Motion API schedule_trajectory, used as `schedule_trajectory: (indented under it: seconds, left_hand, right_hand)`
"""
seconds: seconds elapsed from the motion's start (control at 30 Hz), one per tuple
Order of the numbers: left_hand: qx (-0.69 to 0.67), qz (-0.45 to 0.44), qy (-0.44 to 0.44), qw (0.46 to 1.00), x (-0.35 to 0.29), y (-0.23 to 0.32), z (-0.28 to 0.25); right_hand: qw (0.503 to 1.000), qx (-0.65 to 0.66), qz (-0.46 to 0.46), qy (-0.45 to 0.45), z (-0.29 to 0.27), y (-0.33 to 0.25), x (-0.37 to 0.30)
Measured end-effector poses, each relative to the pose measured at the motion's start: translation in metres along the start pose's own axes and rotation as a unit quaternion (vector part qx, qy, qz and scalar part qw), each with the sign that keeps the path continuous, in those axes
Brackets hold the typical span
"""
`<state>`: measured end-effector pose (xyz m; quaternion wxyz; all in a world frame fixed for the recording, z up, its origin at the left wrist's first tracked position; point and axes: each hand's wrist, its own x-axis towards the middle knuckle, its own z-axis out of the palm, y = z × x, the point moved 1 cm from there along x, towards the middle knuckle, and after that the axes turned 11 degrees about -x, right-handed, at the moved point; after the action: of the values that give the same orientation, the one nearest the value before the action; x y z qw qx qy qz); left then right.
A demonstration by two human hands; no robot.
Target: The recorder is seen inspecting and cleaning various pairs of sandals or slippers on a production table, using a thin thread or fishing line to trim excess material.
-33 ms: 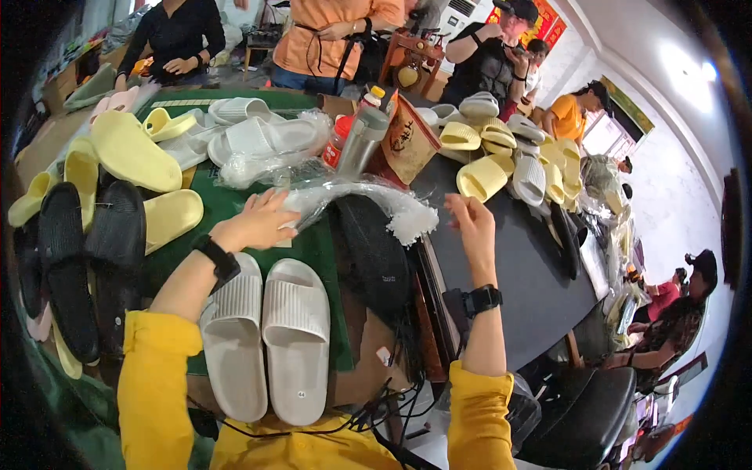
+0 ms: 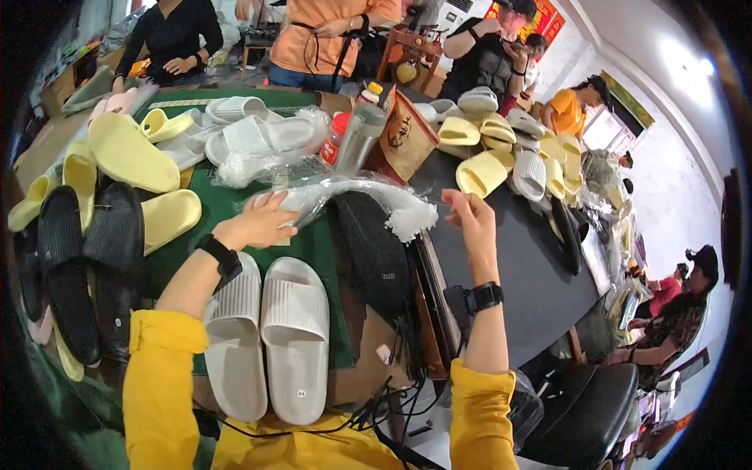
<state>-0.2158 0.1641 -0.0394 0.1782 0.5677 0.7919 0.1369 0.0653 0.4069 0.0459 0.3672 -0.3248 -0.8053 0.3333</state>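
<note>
Two pale-grey, ribbed-strap slippers (image 2: 296,348) point away from the person, long axes near-parallel. Left hand (image 2: 265,221) spread, released; right hand (image 2: 472,222) curled, its grasp I cannot tell.

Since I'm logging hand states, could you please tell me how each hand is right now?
Left hand: open, fingers spread at the clear plastic bag.
Right hand: partly curled, right of the bag; whether it holds anything cannot be told.

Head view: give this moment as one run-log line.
left hand: spread, at left end of clear plastic wrap | right hand: curled, above dark tabletop | pale grey slides: side by side
</note>
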Motion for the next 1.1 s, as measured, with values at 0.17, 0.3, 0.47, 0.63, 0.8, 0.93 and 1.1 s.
schedule_trajectory:
  seconds: [0.17, 0.3, 0.47, 0.63, 0.8, 0.93, 1.1]
  left_hand:
    - [0.015, -0.009, -0.013, 1.000, 0.017, -0.021, 0.024]
    - [0.004, -0.007, -0.020, 1.000, 0.018, -0.027, 0.027]
    - [0.022, -0.019, -0.022, 0.999, 0.017, -0.025, 0.030]
    - [-0.005, -0.030, -0.029, 0.999, 0.013, -0.013, 0.020]
    - [-0.130, 0.076, 0.168, 0.974, -0.014, 0.039, -0.011]
    - [-0.435, 0.244, 0.143, 0.855, -0.077, 0.116, -0.009]
    - [-0.676, 0.223, -0.107, 0.694, -0.151, 0.183, 0.009]
  right_hand:
    - [0.894, 0.448, 0.004, -0.016, -0.034, 0.022, 0.011]
    - [0.725, 0.661, -0.167, 0.097, -0.112, 0.037, 0.007]
    - [0.379, 0.893, -0.233, 0.065, -0.182, 0.057, -0.032]
    - [0.319, 0.920, -0.225, -0.032, -0.164, 0.025, -0.038]
    - [0.454, 0.863, -0.151, -0.163, -0.104, -0.042, -0.037]
    - [0.681, 0.693, -0.116, -0.207, -0.046, -0.094, -0.065]
    - [0.785, 0.533, -0.159, -0.271, -0.007, -0.148, -0.111]
